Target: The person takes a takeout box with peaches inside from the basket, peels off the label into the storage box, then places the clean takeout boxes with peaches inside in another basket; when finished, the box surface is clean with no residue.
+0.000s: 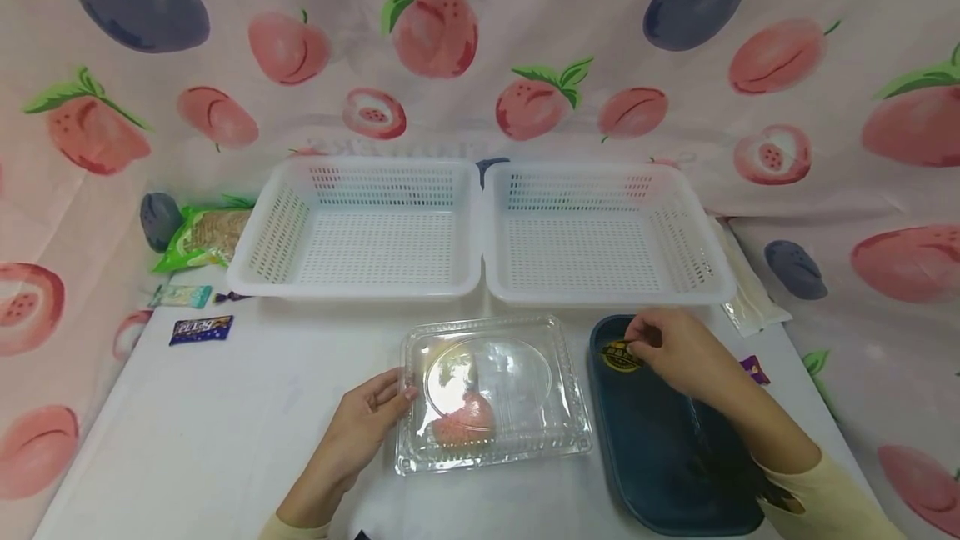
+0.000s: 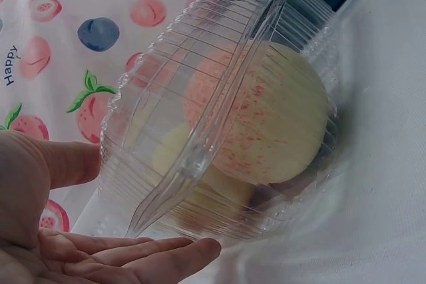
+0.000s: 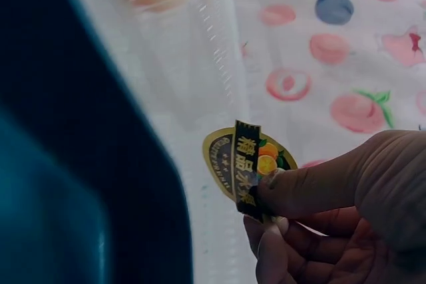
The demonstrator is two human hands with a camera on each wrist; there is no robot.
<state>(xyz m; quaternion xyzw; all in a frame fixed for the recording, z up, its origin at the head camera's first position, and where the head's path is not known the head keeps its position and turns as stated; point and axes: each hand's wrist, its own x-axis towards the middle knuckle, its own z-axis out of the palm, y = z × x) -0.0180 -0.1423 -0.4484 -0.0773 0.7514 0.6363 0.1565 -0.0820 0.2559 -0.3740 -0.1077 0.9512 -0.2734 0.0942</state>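
Note:
A clear plastic clamshell box (image 1: pixel 510 440) rests on the white table, its lid lowered. Inside are a round, pale yellow fruit with pink streaks (image 2: pixel 273 111) and a second pale fruit (image 2: pixel 219 194). My left hand (image 1: pixel 360 419) is at the box's left side, thumb at the lid's edge and fingers fairly straight along it. Between thumb and fingertips, my right hand (image 1: pixel 678 352) pinches a black and gold oval sticker (image 3: pixel 249 171) printed with oranges and lettering. That hand is above the far end of a dark blue tray (image 1: pixel 652 457), right of the box.
Two white perforated baskets (image 1: pixel 352 288) (image 1: pixel 607 297) stand side by side at the back. At the left lie a green food packet (image 1: pixel 198 240), a pale green wrapper (image 1: pixel 180 297) and a blue snack wrapper (image 1: pixel 201 330). A purple wrapper (image 1: pixel 753 369) and a white packet (image 1: pixel 750 286) lie right.

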